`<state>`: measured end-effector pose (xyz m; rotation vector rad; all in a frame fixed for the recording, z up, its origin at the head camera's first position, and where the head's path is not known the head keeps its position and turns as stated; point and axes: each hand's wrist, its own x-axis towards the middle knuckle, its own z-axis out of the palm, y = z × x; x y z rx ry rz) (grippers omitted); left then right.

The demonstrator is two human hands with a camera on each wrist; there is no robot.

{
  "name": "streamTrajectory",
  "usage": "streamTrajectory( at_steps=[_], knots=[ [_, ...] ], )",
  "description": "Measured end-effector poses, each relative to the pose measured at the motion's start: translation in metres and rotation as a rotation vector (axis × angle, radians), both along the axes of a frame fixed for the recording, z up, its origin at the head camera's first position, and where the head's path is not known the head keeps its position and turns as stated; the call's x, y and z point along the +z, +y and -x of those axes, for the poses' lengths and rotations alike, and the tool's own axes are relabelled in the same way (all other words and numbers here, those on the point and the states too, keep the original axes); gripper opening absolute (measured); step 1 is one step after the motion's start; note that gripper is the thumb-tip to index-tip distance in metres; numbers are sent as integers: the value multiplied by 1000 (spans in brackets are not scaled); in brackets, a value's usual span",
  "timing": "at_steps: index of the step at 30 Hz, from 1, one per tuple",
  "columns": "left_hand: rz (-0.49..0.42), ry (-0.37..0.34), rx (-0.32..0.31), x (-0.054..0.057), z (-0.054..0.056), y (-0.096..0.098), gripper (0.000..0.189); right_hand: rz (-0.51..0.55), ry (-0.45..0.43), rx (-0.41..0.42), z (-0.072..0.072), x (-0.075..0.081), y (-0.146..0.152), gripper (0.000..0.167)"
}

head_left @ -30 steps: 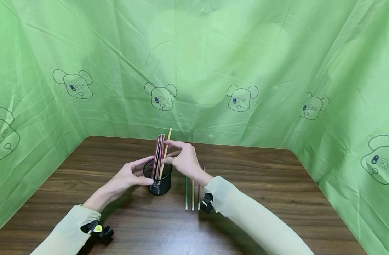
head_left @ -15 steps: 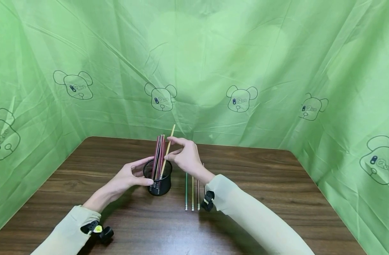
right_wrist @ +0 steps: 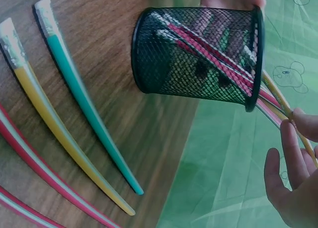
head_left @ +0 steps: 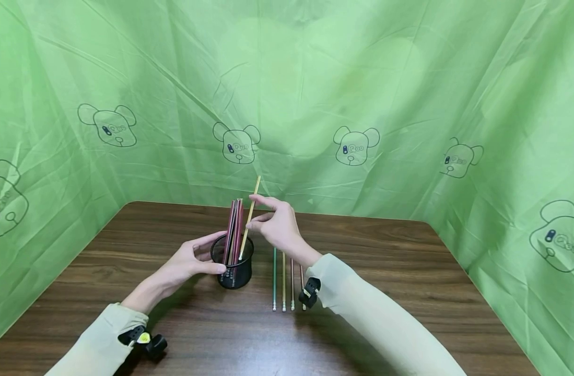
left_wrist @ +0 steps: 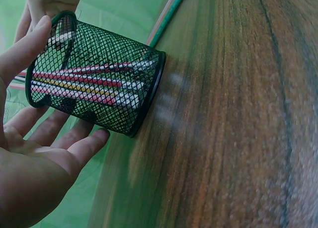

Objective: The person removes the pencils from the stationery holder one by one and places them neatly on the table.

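Observation:
A black mesh pencil cup (head_left: pixel 235 278) stands upright on the table with several red-striped pencils (head_left: pixel 230 230) inside, white eraser ends down. My left hand (head_left: pixel 188 260) holds the cup from the left, thumb in front and fingers behind. My right hand (head_left: pixel 281 227) pinches a yellow pencil (head_left: pixel 245 239) between thumb and fingertips above the rim. The pencil tilts slightly right. In the right wrist view its lower end is just inside the cup's mouth. To the right of the cup lie a green pencil (head_left: pixel 274 284), another yellow pencil (head_left: pixel 284 284) and two reddish pencils (head_left: pixel 292 284), roughly parallel.
The brown wood-grain table (head_left: pixel 211 339) has a far edge close behind the cup. A green cloth (head_left: pixel 296 94) with bear-head prints hangs around the back and sides. My right forearm (head_left: pixel 376 308) extends over the table to the right of the loose pencils.
My right hand has moved up and slightly right, drawing the yellow pencil higher out of the cup and away from the red-striped ones. The left hand and cup stay nearly still.

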<state>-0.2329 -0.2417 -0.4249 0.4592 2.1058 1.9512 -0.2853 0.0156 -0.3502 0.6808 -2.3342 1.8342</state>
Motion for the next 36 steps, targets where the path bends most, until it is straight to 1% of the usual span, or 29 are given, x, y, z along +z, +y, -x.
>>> streamTrajectory(
  at_steps=[6,12,18,26,36],
  knots=[
    [2,-6,-4,1,0,0,85,6,-6,-3,2,9,5,66],
    [-4,-4,-7,1,0,1,85,-3,7,-10,2,18,12,66],
    [-12,-4,-5,1,0,0,86,3,3,-9,1,22,21,66],
    [-15,-9,-4,0,1,0,87,-6,-10,10,0,18,36,67],
    [-10,-5,-5,0,1,0,85,-24,-31,3,-3,5,58,65]
  ],
)
